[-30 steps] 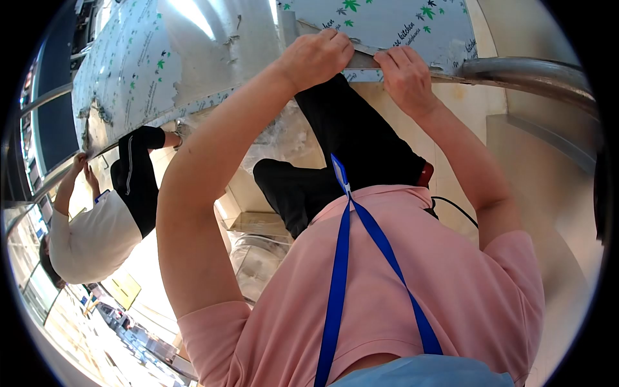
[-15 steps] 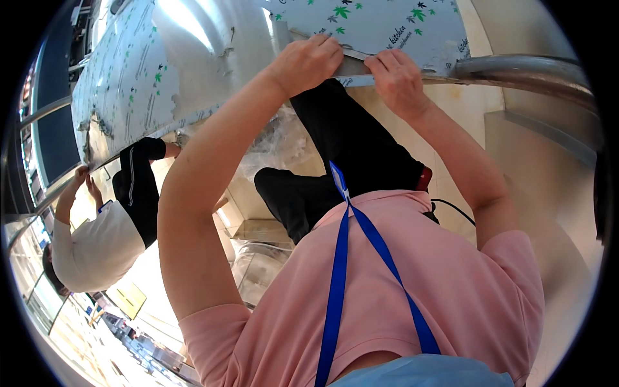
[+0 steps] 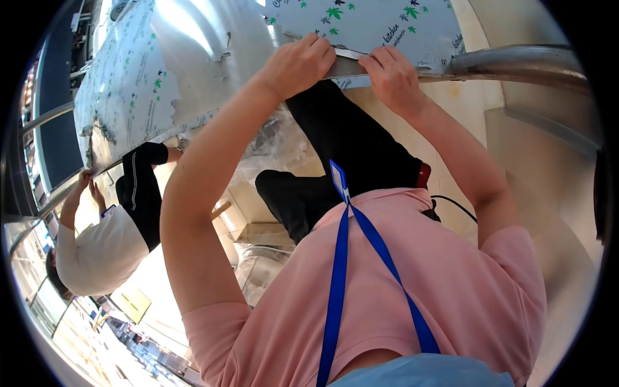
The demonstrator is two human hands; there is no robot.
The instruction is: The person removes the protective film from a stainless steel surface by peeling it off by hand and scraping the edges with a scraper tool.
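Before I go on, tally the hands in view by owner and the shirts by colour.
Camera wearer's hands: 2 (left hand, right hand)
Co-worker's hands: 2
Pink shirt: 1
White shirt: 1
Total: 6

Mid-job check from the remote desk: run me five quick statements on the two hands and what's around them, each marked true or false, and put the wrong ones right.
1. The left hand is at the edge of the leaf-printed sheet. True.
2. The two hands are touching each other. False: there is a gap between the left hand and the right hand.
3. A narrow light strip shows between the hands. True.
4. The co-worker's top is black. False: the co-worker's top is white.
5. The lanyard is red. False: the lanyard over the pink shirt is blue.
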